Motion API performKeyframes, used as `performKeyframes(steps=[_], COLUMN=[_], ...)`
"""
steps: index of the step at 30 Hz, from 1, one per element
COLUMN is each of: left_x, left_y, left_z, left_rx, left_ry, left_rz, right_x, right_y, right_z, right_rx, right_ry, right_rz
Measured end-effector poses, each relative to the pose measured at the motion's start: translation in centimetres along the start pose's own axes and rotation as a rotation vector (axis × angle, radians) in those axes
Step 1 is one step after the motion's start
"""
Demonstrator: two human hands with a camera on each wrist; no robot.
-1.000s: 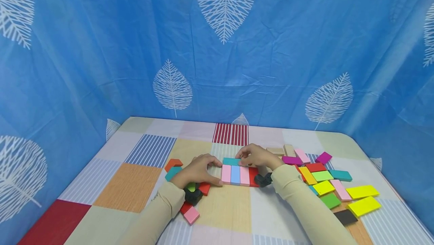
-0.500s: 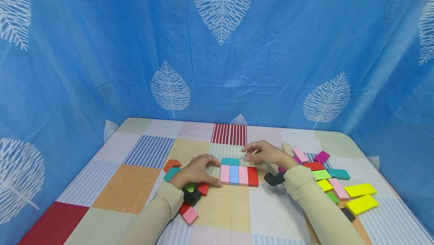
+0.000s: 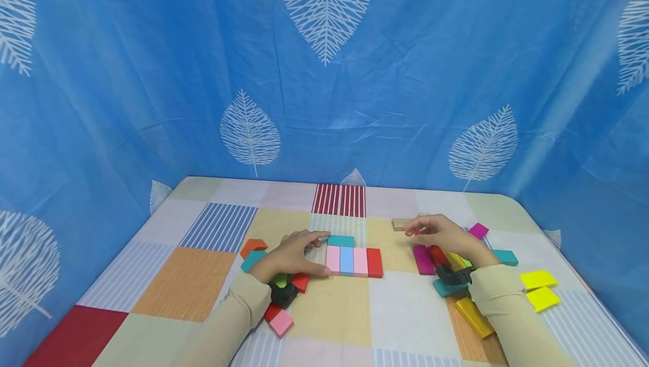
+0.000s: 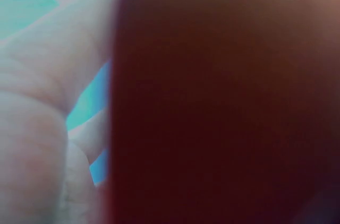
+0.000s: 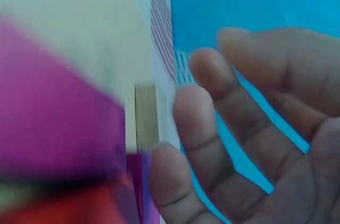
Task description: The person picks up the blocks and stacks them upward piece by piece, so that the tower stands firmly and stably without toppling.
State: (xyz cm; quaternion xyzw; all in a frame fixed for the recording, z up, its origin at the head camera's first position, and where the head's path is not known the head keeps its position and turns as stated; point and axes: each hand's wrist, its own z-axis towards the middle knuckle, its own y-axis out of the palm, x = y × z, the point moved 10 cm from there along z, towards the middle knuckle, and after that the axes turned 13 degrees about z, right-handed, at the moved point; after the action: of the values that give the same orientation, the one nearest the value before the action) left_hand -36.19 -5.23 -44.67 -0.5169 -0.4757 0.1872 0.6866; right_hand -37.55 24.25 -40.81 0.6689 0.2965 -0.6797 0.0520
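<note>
A row of pink, blue, pink and red blocks (image 3: 353,261) lies flat on the checked tablecloth (image 3: 334,310), with a teal block (image 3: 341,241) lying across its far side. My left hand (image 3: 293,254) rests at the row's left end, thumb against the first pink block and forefinger reaching to the teal one. My right hand (image 3: 437,230) hovers with relaxed fingers (image 5: 212,128) over the loose pile on the right, holding nothing, close to a tan block (image 3: 400,223) (image 5: 146,112) and a magenta block (image 3: 423,259) (image 5: 58,107). The left wrist view is blocked by something dark and blurred.
Loose blocks lie by my left wrist: orange (image 3: 256,246), teal (image 3: 255,260), red (image 3: 300,282), pink (image 3: 281,323). On the right are yellow blocks (image 3: 539,288), a mustard one (image 3: 474,316) and a small magenta one (image 3: 478,230). A blue leaf-print curtain (image 3: 324,74) walls the table.
My right hand has let go of the teal block and moved right to the loose pile. The left hand has stayed at the row's left end.
</note>
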Motion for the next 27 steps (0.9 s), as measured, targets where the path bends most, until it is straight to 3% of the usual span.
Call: performKeyframes(steps=[6, 12, 27], left_x=[0.1, 0.1, 0.2], left_y=[0.1, 0.2, 0.4], left_z=[-0.1, -0.2, -0.3], left_rx=[-0.010, -0.009, -0.004], left_ry=[-0.006, -0.013, -0.022], left_rz=[0.009, 0.004, -0.014], right_x=[0.7, 0.8, 0.1], right_y=[-0.5, 0.6, 0.9], right_z=[-1.8, -2.2, -1.3], right_rx=[-0.060, -0.145, -0.092], right_ry=[-0.005, -0.017, -0.031], right_rz=[-0.171, -0.242, -0.362])
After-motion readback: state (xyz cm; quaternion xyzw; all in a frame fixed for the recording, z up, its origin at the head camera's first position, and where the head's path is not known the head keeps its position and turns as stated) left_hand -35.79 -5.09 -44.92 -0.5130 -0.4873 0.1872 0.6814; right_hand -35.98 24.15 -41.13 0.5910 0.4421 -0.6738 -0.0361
